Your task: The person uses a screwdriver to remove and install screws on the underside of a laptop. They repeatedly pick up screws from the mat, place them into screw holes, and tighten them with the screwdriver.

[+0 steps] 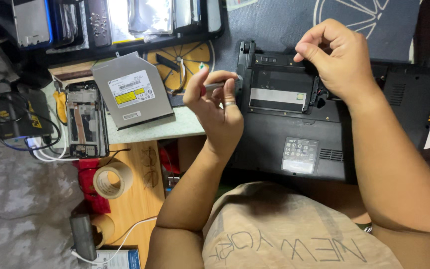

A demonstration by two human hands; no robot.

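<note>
A black laptop [294,144] lies bottom-up in front of me, its battery bay [279,89] open. My left hand [215,107] grips a thin silver screwdriver [220,84] at the laptop's left edge, the shaft pointing toward the bay. My right hand [339,57] hovers over the bay's far right corner with its fingers curled and pinched together. I cannot tell whether anything small sits between them.
A silver optical drive [133,92] lies left of the laptop, beside an opened phone [86,122] and a yellow-handled tool [60,105]. A tape roll [108,180], glasses [149,167], a black adapter with cables [18,119] and a tray of parts [115,22] surround them.
</note>
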